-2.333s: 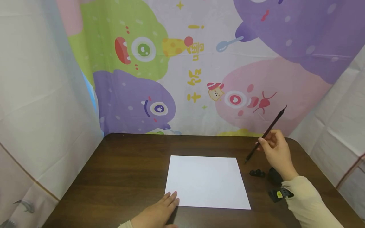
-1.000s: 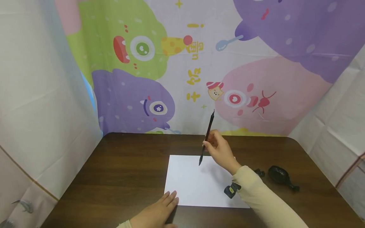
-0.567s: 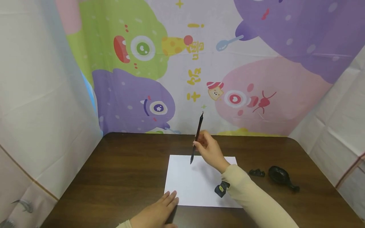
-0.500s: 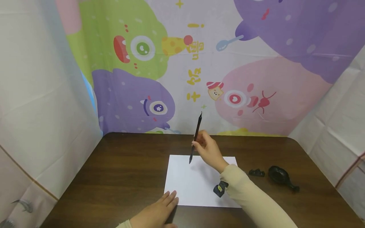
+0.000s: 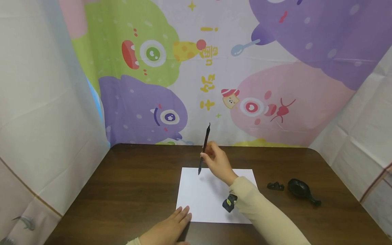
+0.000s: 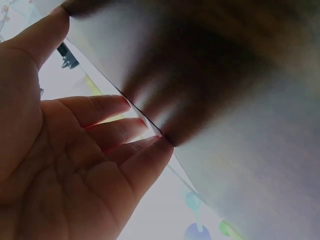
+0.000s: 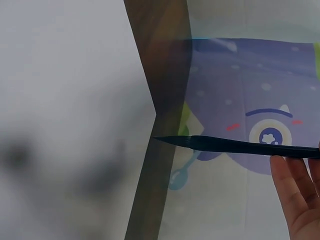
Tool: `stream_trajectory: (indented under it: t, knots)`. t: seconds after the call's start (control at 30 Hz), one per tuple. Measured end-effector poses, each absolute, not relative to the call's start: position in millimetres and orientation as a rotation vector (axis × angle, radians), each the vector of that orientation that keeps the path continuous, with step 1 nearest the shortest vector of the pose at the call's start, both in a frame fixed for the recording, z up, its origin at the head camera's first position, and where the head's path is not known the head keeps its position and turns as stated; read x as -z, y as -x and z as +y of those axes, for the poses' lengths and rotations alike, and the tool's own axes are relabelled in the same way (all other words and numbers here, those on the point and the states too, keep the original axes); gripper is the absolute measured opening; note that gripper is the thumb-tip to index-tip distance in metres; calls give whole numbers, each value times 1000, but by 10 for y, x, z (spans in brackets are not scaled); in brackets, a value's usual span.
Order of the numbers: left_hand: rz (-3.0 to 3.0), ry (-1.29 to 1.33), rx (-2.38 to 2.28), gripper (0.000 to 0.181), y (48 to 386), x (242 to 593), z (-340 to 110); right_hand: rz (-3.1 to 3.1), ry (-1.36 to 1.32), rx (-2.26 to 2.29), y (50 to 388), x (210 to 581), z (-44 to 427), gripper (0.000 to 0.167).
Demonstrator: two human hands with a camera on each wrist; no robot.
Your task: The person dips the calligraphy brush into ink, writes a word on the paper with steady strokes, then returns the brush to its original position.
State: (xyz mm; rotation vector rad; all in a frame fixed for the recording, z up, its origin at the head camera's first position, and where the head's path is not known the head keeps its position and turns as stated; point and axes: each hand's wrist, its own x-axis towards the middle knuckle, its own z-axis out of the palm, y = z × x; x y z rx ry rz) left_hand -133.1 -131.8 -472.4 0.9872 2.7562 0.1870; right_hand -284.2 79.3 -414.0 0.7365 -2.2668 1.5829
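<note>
Our right hand [image 5: 218, 164] pinches a brush [image 5: 206, 141] above the paper [image 5: 199, 200] — our left hand [image 5: 167, 226], fingers extended, touches its near-left corner.

- Right sleeve [image 5: 266, 212]: long, cream-beige, plain cloth, loosely fitted, with soft creases and a gathered end at the wrist.
- Left sleeve [image 5: 134, 241]: a similar pale cream, only its edge in view.
- Wrist device [image 5: 227, 205] at the right cuff: small, black, boxy, marked with a yellow-green patch [image 5: 228, 201].
- Right grip [image 5: 218, 164] and left grip [image 5: 168, 224]: bare.
</note>
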Motion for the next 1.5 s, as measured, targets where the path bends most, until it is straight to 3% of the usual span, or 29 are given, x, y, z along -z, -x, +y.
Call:
stream_trajectory:
  t: [1.5]
  knots:
    - [2752, -963, -195, 79, 1325, 4710, -1297, -2324, -744, -1393, 2765, 4395, 584, 19]
